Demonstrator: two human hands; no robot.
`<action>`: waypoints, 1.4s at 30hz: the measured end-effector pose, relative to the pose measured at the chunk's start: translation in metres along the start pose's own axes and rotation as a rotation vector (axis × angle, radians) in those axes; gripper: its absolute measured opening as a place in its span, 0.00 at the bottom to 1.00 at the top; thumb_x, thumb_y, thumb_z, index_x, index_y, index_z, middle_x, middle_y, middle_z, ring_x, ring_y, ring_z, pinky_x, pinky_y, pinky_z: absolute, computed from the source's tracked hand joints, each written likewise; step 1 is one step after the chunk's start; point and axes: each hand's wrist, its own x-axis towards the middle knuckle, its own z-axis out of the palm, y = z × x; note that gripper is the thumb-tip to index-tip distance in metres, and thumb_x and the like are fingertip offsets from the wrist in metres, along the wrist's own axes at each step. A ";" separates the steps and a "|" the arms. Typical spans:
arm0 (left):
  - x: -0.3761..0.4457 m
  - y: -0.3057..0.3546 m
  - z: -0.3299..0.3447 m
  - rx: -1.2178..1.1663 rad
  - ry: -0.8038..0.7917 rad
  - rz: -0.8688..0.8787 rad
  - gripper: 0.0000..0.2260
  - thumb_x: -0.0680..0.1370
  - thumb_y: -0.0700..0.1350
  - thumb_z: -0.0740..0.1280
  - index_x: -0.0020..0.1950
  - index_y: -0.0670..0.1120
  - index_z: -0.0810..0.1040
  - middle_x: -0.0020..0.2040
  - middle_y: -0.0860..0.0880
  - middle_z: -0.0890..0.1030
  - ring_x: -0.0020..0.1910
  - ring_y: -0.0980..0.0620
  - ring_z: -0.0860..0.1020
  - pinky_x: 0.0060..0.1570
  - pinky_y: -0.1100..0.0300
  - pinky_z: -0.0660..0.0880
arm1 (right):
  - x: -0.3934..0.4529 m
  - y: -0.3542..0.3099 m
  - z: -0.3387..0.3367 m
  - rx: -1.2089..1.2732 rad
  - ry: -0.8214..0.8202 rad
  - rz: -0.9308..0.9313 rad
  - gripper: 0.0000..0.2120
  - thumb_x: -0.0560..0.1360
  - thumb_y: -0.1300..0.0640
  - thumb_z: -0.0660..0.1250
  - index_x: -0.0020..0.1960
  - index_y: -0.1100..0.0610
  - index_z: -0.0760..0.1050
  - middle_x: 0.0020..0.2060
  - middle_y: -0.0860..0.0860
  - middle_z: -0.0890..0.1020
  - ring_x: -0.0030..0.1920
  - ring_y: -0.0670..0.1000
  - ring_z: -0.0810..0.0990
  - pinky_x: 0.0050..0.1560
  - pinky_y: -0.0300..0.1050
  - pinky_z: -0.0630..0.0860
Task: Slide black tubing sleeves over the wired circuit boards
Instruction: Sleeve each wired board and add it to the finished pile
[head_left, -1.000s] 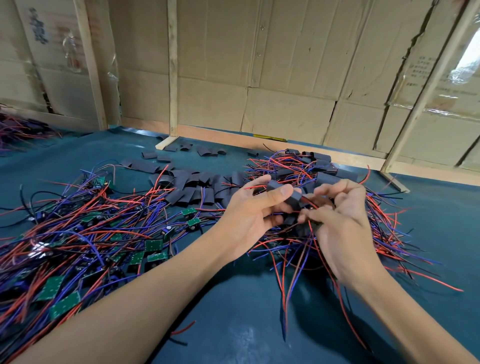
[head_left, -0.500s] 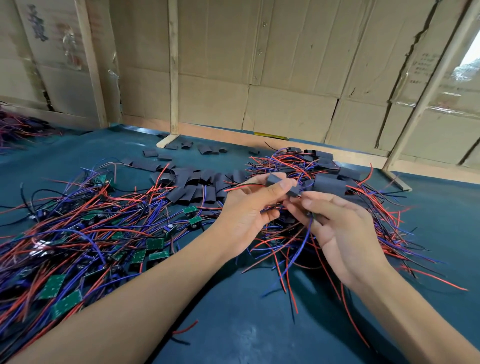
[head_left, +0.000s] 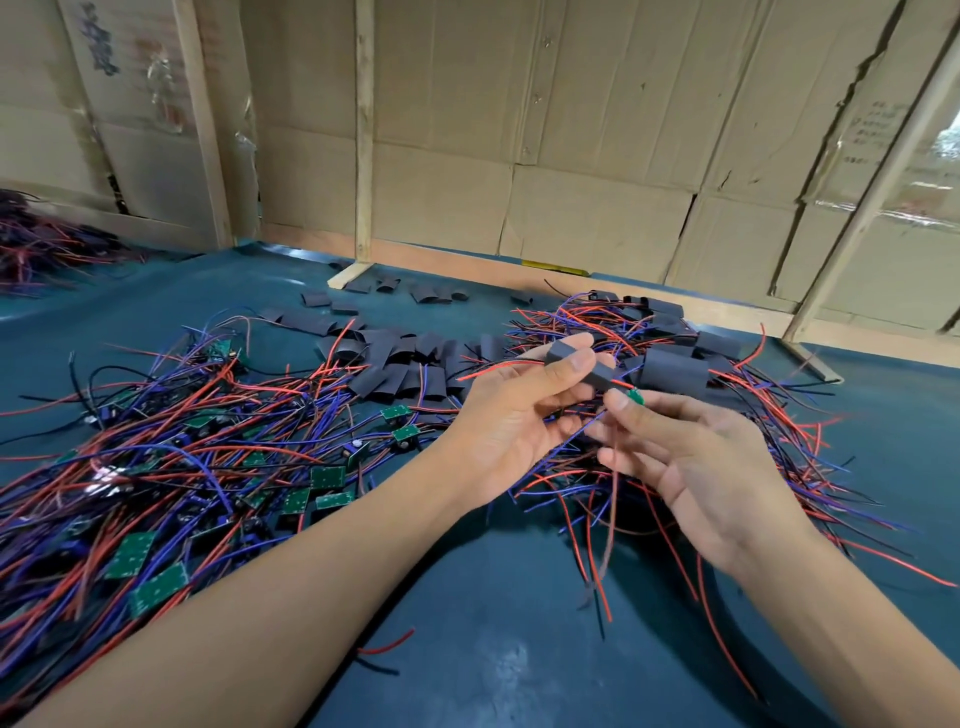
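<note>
Circuit boards (head_left: 171, 457) with red and blue wires lie heaped at left on the green table (head_left: 467, 649). Left hand (head_left: 511, 415) pinches a black tubing sleeve (head_left: 582, 366) at center. Right hand (head_left: 696, 462) pinches a small green board (head_left: 635, 397) just right of the sleeve's end.

I am seeing a dark teal table (head_left: 467, 649) carrying red, blue and purple wires (head_left: 171, 452), green boards (head_left: 132, 555) speckled with pale dots, and black sleeves (head_left: 395, 364). Plain tan cardboard (head_left: 597, 119) is lining the wall, with pale wooden posts (head_left: 363, 135).
</note>
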 end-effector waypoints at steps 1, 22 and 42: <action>0.000 0.000 0.001 0.020 0.009 0.004 0.22 0.71 0.44 0.74 0.65 0.43 0.80 0.58 0.43 0.83 0.42 0.55 0.79 0.40 0.63 0.71 | 0.000 0.000 -0.001 -0.034 0.007 -0.016 0.16 0.65 0.62 0.77 0.51 0.65 0.78 0.40 0.59 0.85 0.38 0.56 0.86 0.34 0.43 0.81; -0.004 0.002 0.006 0.012 -0.034 0.059 0.09 0.75 0.46 0.73 0.53 0.44 0.83 0.60 0.40 0.83 0.49 0.50 0.81 0.40 0.62 0.72 | 0.003 -0.009 -0.006 0.022 -0.095 -0.019 0.07 0.69 0.65 0.72 0.46 0.66 0.80 0.36 0.56 0.79 0.21 0.45 0.62 0.19 0.37 0.63; -0.006 -0.001 0.011 0.087 0.100 -0.114 0.21 0.71 0.50 0.75 0.60 0.42 0.76 0.40 0.46 0.81 0.39 0.51 0.82 0.41 0.60 0.78 | 0.002 0.011 -0.018 -1.187 0.079 -1.158 0.06 0.72 0.68 0.75 0.48 0.62 0.82 0.44 0.53 0.81 0.36 0.41 0.66 0.39 0.31 0.68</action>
